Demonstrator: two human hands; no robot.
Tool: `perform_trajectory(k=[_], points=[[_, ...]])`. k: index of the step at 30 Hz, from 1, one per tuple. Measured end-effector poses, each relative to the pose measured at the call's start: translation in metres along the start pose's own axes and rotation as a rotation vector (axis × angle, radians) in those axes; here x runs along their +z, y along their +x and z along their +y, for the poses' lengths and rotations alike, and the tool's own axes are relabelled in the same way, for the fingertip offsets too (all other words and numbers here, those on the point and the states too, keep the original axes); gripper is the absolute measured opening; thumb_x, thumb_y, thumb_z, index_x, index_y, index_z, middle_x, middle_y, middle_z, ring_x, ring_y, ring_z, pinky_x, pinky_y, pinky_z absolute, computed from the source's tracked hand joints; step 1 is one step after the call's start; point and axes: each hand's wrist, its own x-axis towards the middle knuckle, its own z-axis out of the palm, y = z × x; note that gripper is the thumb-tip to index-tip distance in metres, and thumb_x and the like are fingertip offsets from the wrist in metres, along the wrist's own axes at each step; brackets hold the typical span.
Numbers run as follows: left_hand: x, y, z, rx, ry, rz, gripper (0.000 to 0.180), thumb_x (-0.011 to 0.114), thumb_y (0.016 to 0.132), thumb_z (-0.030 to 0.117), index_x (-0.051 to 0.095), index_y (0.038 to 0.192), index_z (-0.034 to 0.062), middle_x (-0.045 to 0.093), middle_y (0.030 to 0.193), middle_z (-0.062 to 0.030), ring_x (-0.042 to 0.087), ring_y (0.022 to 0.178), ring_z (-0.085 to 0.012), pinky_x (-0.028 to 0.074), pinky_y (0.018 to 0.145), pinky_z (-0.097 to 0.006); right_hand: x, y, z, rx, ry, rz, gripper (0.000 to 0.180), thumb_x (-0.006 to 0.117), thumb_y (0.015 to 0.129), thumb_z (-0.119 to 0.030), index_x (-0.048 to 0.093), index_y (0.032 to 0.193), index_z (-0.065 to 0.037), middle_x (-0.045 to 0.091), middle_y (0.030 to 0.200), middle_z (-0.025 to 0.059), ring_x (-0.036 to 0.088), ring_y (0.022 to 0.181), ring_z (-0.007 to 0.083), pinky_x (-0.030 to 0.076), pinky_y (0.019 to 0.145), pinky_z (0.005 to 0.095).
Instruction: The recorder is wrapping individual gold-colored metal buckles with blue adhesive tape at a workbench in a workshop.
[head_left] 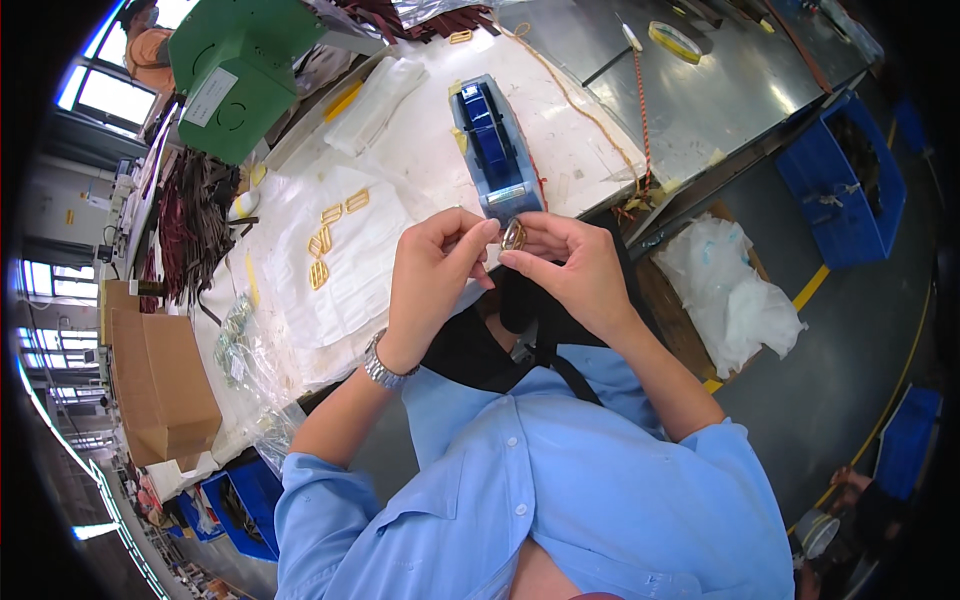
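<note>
Both hands pinched on one gold buckle (513,236): left hand (432,262), right hand (562,262). Blue tape dispenser (493,145) just beyond. Four gold buckles (332,232) laid far left, seemingly finished; current piece mid-wrap.

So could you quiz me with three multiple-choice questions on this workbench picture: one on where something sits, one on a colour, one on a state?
1. Where is the tape dispenser?
A. on the floor
B. on the bench just beyond the hands
C. inside the blue bin

2. What colour are the buckles lying on the white sheet?
A. gold
B. green
C. black

3. How is the small metal buckle held?
A. lying loose on the bench
B. by the left hand alone
C. pinched between both hands

Answers: 1 B, it stands on the white-covered bench past the fingertips. 2 A, they shine gold. 3 C, the left hand and right hand both grip it.
</note>
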Motion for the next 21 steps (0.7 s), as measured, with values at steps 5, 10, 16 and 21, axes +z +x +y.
perform_trajectory(k=[5, 10, 16, 21], points=[[0.017, -0.026, -0.011, 0.634, 0.549, 0.167, 0.055, 0.08, 0.089, -0.01, 0.067, 0.141, 0.0001, 0.077, 0.111, -0.0126, 0.079, 0.095, -0.0193, 0.065, 0.079, -0.032, 0.007, 0.004, -0.003, 0.03, 0.118, 0.053, 0.038, 0.084, 0.097, -0.01, 0.072, 0.124, 0.014, 0.084, 0.109, 0.0162, 0.08, 0.097, 0.0137, 0.064, 0.086, 0.0274], [0.026, -0.02, -0.019, 0.725, 0.609, 0.235, 0.05, 0.081, 0.088, -0.01, 0.07, 0.135, 0.0012, 0.078, 0.111, -0.0147, 0.08, 0.091, -0.0251, 0.064, 0.078, -0.035, 0.014, 0.007, -0.007, 0.04, 0.104, 0.087, 0.033, 0.083, 0.097, -0.011, 0.076, 0.12, 0.011, 0.085, 0.104, 0.0135, 0.079, 0.093, 0.0114, 0.062, 0.083, 0.0249], [0.028, -0.011, -0.012, 0.721, 0.653, 0.225, 0.035, 0.078, 0.092, 0.0, 0.07, 0.126, 0.0006, 0.075, 0.095, -0.0176, 0.075, 0.084, -0.035, 0.06, 0.073, -0.041, 0.006, 0.006, -0.002, 0.088, -0.019, 0.096, 0.028, 0.08, 0.101, -0.01, 0.077, 0.119, 0.011, 0.083, 0.102, 0.0124, 0.077, 0.092, 0.0109, 0.063, 0.081, 0.0258], [0.036, -0.03, -0.031, 0.55, 0.577, 0.076, 0.031, 0.077, 0.094, 0.001, 0.072, 0.125, -0.0003, 0.078, 0.097, -0.0163, 0.078, 0.085, -0.0307, 0.062, 0.075, -0.038, 0.0, -0.022, 0.01, 0.317, -0.085, 0.059, 0.027, 0.077, 0.103, -0.013, 0.078, 0.117, 0.011, 0.082, 0.096, 0.0117, 0.077, 0.083, 0.0127, 0.063, 0.076, 0.0258]])
